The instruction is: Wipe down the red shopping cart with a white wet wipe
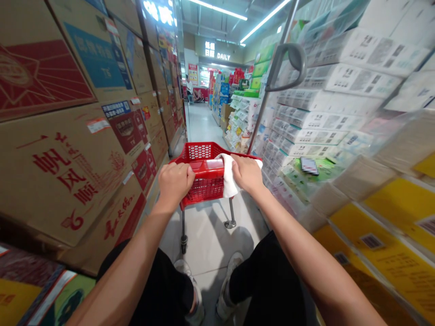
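A red plastic shopping cart (205,194) stands upright on the floor in front of me. My left hand (176,182) is closed around the left end of its red handlebar (206,169). At the bar's right end my right hand (247,174) is closed over a white cloth (229,183), which is draped on the bar and hangs down towards the basket. A metal pole (258,118) with a grey loop handle (288,68) rises at the cart's right side. Its lower end is hidden behind the cart and my right hand.
Stacked cardboard cartons (64,181) line the left side closely. White packaged paper goods (340,113) and yellow packs (384,226) are piled on the right. Between them a pale tiled floor (201,122) runs ahead, narrow near the cart. A person (189,86) is far off at the left.
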Demonstrator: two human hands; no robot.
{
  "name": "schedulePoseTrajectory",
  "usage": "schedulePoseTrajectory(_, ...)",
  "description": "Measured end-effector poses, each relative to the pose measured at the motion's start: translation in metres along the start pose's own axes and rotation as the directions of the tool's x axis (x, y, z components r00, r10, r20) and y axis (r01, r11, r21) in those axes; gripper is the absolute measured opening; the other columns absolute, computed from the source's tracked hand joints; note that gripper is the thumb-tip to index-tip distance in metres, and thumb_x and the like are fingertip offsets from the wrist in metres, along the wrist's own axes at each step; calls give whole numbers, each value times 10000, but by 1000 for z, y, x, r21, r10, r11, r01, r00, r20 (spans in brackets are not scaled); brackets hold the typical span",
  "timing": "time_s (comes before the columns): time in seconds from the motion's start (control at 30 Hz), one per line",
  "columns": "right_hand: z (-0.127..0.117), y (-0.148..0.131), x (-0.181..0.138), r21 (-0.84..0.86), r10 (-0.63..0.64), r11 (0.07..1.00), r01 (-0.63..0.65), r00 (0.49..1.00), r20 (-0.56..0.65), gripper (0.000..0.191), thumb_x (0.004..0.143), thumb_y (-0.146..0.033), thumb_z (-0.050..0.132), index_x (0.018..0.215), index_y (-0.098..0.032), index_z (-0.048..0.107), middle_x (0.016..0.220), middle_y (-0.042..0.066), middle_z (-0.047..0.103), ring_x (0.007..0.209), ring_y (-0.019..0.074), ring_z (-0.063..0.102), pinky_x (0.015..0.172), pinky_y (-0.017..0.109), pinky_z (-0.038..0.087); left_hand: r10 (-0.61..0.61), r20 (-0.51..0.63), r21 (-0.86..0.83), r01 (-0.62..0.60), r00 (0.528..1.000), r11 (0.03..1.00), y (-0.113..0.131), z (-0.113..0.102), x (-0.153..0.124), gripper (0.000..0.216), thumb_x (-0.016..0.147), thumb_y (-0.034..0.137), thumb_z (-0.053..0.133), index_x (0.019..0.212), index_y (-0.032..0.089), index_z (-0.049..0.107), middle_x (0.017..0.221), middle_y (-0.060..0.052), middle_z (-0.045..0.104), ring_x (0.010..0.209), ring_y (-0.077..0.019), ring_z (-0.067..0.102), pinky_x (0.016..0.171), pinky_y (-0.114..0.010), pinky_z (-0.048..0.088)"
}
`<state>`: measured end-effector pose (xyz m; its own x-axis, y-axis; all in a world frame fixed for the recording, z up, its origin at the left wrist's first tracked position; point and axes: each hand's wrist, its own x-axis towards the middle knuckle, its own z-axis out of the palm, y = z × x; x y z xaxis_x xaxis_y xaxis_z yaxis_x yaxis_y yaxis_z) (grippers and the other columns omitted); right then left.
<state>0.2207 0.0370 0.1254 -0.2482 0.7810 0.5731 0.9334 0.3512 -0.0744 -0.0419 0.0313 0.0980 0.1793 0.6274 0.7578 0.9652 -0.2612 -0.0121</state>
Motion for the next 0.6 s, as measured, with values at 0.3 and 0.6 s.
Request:
schedulePoseTrajectory(0.3,14,-82,-6,110,-280,953,284,959,-51,456,1052,-351,325,1414,-168,534,1478,122,526,1417,265,395,1152,433,301,-11,19,-6,11,1000,1000,12,-4,4,325,963,271,386,777,192,641,792,-99,701,816,-262,599,752,-405,331)
schedulePoseTrajectory(0.6,3,-61,12,76,-198,977,199,980,-19,433,1044,-426,354,1300,-184,605,1299,121,647,1211,256,562,1042,386,373,58,23,3,-58,998,998,-1,-5,2,328,975,279,379,777,195,627,795,-93,692,812,-254,593,746,-399,326)
